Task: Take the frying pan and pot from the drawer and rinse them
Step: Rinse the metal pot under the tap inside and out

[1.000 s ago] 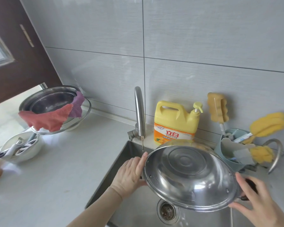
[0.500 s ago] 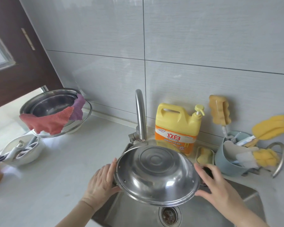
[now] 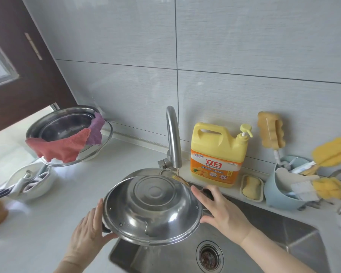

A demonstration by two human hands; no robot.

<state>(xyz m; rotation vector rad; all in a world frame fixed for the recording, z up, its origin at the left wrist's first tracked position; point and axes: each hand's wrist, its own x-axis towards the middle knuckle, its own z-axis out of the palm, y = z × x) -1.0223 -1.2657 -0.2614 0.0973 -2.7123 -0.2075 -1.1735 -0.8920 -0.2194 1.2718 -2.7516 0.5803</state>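
Note:
A steel pot (image 3: 153, 208) is held bottom-up over the left end of the steel sink (image 3: 274, 237), tilted with its underside facing me. My left hand (image 3: 91, 231) grips its left handle and rim. My right hand (image 3: 220, 210) holds the dark handle on its right side. A thin stream of water runs from the curved steel tap (image 3: 173, 138) onto the pot's far edge. The pot's inside is hidden. No frying pan is in view.
Behind the sink stand a yellow detergent jug (image 3: 218, 155), a soap dish (image 3: 251, 187) and a blue caddy (image 3: 283, 191) of yellow sponges and brushes. On the white counter (image 3: 53, 217) at left sit stacked steel basins with red and purple cloths (image 3: 67, 134) and a white bowl (image 3: 31, 184).
The pot has moved left from over the drain to under the tap, both hands going with it. Water now lands on its far edge.

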